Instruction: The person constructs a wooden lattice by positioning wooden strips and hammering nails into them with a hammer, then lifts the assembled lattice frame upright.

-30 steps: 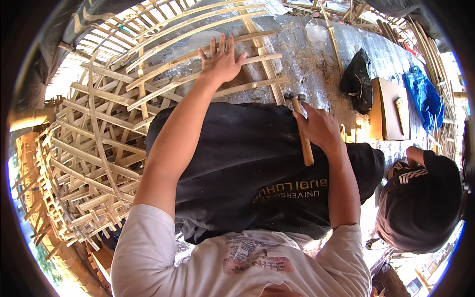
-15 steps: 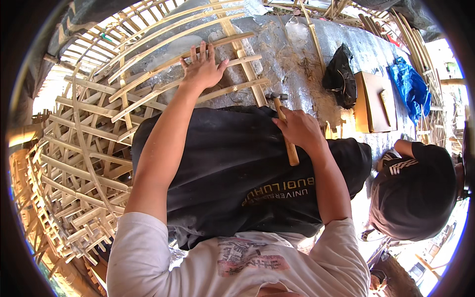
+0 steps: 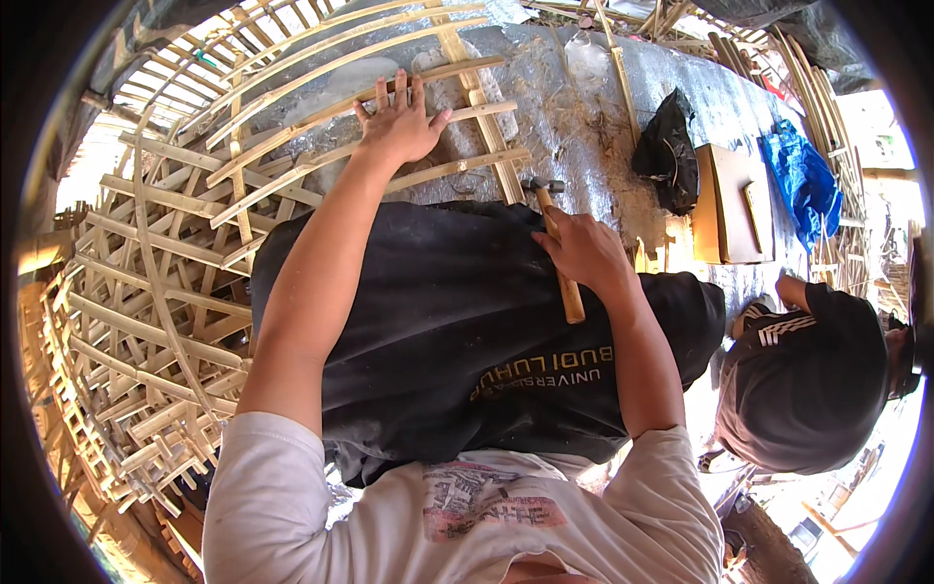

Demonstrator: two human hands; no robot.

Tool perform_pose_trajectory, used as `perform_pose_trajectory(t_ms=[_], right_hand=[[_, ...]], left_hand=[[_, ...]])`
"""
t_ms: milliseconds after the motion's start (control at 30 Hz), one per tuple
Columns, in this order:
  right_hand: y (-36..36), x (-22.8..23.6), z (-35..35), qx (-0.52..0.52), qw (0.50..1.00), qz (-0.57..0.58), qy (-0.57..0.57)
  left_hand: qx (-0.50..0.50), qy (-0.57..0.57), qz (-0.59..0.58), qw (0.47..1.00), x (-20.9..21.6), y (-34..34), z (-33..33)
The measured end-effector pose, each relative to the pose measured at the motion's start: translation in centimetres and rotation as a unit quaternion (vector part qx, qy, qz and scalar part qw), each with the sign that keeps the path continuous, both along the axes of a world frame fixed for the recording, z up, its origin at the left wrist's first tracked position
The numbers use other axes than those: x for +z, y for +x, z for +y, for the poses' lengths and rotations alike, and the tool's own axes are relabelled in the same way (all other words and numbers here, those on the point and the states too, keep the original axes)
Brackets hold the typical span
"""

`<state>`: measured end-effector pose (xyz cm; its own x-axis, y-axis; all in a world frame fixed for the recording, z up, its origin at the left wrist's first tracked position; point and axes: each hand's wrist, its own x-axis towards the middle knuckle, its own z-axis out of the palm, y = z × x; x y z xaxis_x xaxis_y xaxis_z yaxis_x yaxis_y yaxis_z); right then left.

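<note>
My left hand (image 3: 401,127) lies with fingers spread over the pale bamboo slats (image 3: 336,109) of a frame, pressing flat on them. Those slats run across a wider crosspiece (image 3: 474,95), their ends jutting past it on the right. In my right hand (image 3: 590,255) is a hammer (image 3: 574,304), gripped around its wooden handle. Its dark metal head (image 3: 543,184) points away from me, beside the near end of the crosspiece. A black cloth (image 3: 438,292) covers my lap beneath both forearms.
Stacked bamboo lattice panels (image 3: 165,292) fill the left side. Silvery sheeting (image 3: 574,127) covers the ground ahead. Toward the right are a black plastic bag (image 3: 666,161), a cardboard box (image 3: 720,214) and a blue plastic bag (image 3: 803,185). Another person (image 3: 803,384) in dark clothes crouches at right.
The view has shifted slightly. My left hand stays spread on the slats, and my right hand keeps its hold on the hammer.
</note>
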<state>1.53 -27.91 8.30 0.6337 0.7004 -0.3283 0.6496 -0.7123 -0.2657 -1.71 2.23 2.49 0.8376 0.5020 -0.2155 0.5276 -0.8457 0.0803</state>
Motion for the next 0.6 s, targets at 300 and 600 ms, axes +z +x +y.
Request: perform_pose_trajectory(t_ms=[300, 600], right_hand=[[0.07, 0.05, 0.07, 0.014, 1.000, 0.004, -0.005], [0.11, -0.23, -0.07, 0.013, 1.000, 0.010, -0.003]], left_hand=[[-0.005, 0.008, 0.011, 1.000, -0.08, 0.12, 0.17], [-0.006, 0.005, 0.016, 1.000, 0.55, 0.04, -0.09]])
